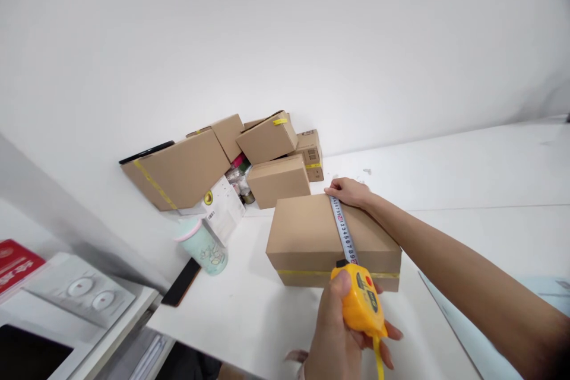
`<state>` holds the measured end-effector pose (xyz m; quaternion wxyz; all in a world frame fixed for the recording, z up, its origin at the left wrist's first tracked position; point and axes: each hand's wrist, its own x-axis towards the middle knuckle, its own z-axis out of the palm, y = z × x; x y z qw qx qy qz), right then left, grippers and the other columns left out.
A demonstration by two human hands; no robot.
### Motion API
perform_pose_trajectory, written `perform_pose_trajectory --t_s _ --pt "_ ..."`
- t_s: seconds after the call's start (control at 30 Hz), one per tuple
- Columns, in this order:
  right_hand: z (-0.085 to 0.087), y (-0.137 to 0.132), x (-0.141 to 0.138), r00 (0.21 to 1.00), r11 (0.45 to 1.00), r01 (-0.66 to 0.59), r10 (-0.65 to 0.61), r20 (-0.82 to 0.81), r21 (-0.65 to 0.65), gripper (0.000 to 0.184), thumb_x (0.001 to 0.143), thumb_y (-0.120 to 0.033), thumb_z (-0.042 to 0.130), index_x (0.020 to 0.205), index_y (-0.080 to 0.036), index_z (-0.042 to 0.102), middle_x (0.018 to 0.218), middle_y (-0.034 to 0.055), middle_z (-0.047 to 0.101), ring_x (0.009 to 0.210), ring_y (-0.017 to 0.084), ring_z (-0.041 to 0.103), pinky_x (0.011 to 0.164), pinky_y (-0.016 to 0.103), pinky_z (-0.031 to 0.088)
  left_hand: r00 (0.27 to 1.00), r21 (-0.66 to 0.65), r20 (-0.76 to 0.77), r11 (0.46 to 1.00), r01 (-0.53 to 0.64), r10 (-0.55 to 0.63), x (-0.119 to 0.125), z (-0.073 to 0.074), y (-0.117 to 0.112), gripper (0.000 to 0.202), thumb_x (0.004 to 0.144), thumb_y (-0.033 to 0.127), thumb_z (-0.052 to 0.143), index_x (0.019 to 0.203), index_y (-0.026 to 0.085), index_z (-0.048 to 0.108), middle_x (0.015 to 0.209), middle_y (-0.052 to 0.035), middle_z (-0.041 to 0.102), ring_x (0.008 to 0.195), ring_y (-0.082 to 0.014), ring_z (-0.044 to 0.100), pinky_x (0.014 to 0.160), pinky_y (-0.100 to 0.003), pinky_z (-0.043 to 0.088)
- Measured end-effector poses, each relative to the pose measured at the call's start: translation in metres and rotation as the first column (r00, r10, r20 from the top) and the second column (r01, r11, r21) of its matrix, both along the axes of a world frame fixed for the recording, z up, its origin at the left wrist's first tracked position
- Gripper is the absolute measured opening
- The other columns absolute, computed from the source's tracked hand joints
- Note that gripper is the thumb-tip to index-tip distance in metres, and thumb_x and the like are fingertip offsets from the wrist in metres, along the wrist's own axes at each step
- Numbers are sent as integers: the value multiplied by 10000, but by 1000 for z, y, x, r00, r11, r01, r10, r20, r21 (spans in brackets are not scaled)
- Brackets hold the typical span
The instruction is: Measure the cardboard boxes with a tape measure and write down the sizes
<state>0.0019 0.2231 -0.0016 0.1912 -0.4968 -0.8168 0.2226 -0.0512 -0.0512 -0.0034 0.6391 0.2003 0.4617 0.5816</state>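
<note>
A closed brown cardboard box (303,228) with a yellow strip along its near side lies on the white table. My left hand (336,323) grips a yellow tape measure (363,300) at the box's near edge, thumb on top and fingers wrapped beneath. From it the metal blade (344,228) runs out across the box top to the far edge. There my right hand (350,191) pinches the blade's end against the box, its arm reaching over the right side. A yellow strap hangs from the tape measure's lower end. The blade's tip is hidden under my fingers.
Several cardboard boxes (278,181) are piled against the wall behind. To the left stand a pale green tumbler (207,249), a white carton (222,208) and a dark flat object (181,282). A lower shelf unit (120,320) borders the white table (231,309).
</note>
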Motion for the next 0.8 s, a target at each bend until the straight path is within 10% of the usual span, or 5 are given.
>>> perform_pose_trajectory --t_s 0.57,0.67,0.8 --pt "13 -12 16 925 998 -26 3 -380 -56 423 945 -566 465 818 -194 622 937 79 731 880 218 627 782 294 475 997 124 57 991 43 -51 -29 2 -8 485 800 588 641 996 148 693 949 -113 710 579 -190 667 383 -210 368" --pt "17 -26 42 823 996 57 -87 -561 -70 458 988 -569 356 1023 -187 606 1219 129 690 1060 220 621 877 281 485 981 326 -73 934 -147 180 -60 3 -30 483 761 570 717 1044 178 704 950 -99 728 586 -208 666 444 -273 477" --pt "-11 -58 84 699 946 218 -322 -638 -238 332 943 -505 456 991 -208 597 1205 164 682 1064 267 644 866 352 539 740 568 -208 694 -441 640 -117 -22 -44 578 712 526 786 1179 223 632 1053 -68 726 781 -241 710 712 -345 573"
